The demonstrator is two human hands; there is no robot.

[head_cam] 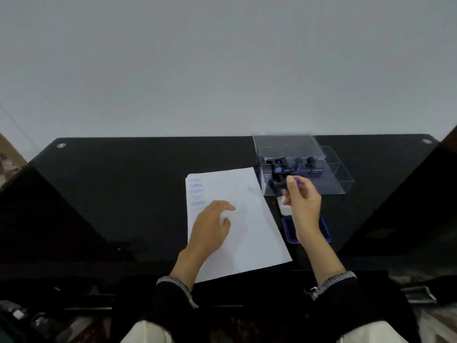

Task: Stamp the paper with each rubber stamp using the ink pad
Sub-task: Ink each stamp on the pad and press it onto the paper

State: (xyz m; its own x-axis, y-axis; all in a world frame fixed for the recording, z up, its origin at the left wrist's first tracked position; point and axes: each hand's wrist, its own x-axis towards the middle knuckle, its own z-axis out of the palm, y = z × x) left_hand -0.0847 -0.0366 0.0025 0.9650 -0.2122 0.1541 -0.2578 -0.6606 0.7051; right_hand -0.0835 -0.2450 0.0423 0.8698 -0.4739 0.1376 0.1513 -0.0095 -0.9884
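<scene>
On a black glass table (123,181) the paper (247,231) lies a bit skewed, with a column of blue "SAMPLE" prints down its top left corner, some upside down or smudgy; the left hand (210,226) lies flat on the sheet, fingers straight and spread, gripping nothing, just below those prints; the right hand (303,204) hovers past the paper's right edge with its fingers curled round a small stamp (295,180), purple bit poking out at the fingertips, right at the near edge of the box (331,179); that box is clear plastic, lid up, a few more dark-handled stamps standing inside; the ink pad (324,231) sits open just right of the paper, blue, partly hidden under the right wrist; black sleeves with pale trim at both wrists.
</scene>
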